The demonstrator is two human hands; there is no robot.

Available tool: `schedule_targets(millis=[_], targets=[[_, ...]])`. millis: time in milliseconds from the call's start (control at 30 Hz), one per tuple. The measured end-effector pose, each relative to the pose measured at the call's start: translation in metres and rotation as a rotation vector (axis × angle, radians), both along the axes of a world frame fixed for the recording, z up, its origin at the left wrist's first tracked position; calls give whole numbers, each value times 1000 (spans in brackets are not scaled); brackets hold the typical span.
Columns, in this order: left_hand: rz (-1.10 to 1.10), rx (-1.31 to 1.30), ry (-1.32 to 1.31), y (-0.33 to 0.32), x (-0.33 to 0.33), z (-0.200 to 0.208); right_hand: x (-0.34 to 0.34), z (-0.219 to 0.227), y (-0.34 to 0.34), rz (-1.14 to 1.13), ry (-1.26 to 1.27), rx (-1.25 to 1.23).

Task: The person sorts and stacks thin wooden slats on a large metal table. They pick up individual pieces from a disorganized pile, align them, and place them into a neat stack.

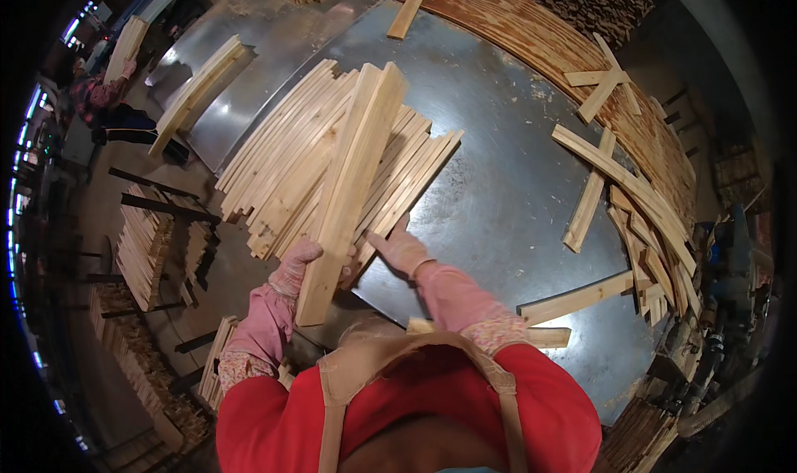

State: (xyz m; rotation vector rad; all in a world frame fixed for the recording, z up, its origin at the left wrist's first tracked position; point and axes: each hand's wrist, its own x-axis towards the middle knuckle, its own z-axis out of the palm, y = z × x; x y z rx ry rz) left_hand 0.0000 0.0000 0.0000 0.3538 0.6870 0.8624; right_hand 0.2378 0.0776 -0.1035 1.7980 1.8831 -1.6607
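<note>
A long pale wooden board (353,182) lies at a slant across a stack of similar planks (286,161) on a metal table, its near end jutting past the table edge toward me. My left hand (295,265), in a pink glove, grips this board by its left side near that end; some fingers are hidden beneath it. Also gloved, my right hand (403,249) is closed around the near end of the rightmost plank (415,195) of the stack, thumb toward the planks. Part of the fingers there is out of sight.
The metal table (490,182) carries loose boards (594,191) and a pile of offcuts (652,257) on its right side. A worn wooden panel (531,33) borders the far edge. Racks of planks (145,249) stand at left. Farther left, another person (104,91) holds boards.
</note>
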Motion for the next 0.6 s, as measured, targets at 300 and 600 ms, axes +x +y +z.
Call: schedule_targets(millis=[300, 600], targets=[[-125, 106, 586, 19, -7, -12, -23, -8, -6, -787, 1011, -126], [-319, 828, 2138, 87, -94, -31, 122, 17, -22, -1195, 682, 479]])
